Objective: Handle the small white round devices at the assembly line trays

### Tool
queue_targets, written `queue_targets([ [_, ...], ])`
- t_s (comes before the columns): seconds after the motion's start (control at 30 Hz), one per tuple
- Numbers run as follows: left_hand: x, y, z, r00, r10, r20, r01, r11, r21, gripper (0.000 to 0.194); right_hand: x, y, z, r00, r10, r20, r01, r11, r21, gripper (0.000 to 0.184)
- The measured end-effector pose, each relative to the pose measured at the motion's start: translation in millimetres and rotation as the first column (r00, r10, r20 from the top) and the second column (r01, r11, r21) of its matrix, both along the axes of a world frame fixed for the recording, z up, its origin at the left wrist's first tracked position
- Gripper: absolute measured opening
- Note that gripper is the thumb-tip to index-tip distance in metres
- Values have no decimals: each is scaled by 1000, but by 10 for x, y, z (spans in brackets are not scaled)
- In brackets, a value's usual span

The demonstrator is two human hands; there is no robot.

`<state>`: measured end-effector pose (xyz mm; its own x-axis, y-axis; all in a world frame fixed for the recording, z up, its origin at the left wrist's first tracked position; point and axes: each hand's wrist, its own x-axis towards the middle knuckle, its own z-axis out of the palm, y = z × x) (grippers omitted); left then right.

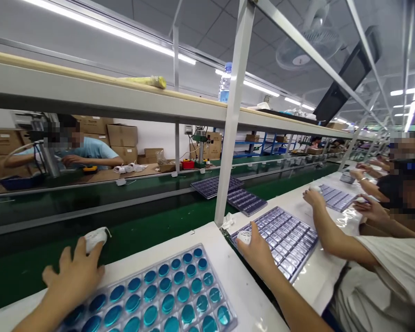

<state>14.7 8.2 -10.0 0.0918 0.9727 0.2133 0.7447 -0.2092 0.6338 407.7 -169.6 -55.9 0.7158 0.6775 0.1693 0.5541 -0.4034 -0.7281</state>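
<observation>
Over the near edge of the green conveyor, my left hand (74,274) grips a small white rounded piece with a short cord (96,239) between thumb and fingers, its other fingers spread. My right hand (259,252) is closed on another white rounded piece (244,237) with dark marks, beside the left edge of a clear compartment tray (287,237). Between my forearms lies a clear plastic tray with round blue discs (168,303) in its cells. The exact kind of the white pieces cannot be made out.
Dark trays (247,201) rest on the green conveyor (148,230). A metal post (233,115) rises from the white table's corner (207,233), holding a shelf. Co-workers' hands (314,196) work near another tray (337,197) at right; a person (97,150) sits across.
</observation>
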Motion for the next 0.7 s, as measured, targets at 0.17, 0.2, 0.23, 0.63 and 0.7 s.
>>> queue_targets([
  [0.17,525,-936,-96,927,-155,340,253,930,-268,50,-793,-145,232,946,281,-161,-266,958,108,86],
  [0.2,634,-1112,-82,773,-43,633,422,780,-462,54,-1000,-158,288,869,432,-241,-399,900,172,92],
  [0.23,726,-1255,-54,595,95,798,581,635,-509,56,-1187,-154,342,782,565,-264,-523,824,218,99],
  [0.63,640,-1319,27,204,498,842,399,743,-537,43,-1237,122,245,739,655,157,-551,722,-419,7],
  [0.7,653,-1349,-10,216,483,848,425,736,-527,49,-1267,111,178,744,647,168,-521,719,-460,10],
])
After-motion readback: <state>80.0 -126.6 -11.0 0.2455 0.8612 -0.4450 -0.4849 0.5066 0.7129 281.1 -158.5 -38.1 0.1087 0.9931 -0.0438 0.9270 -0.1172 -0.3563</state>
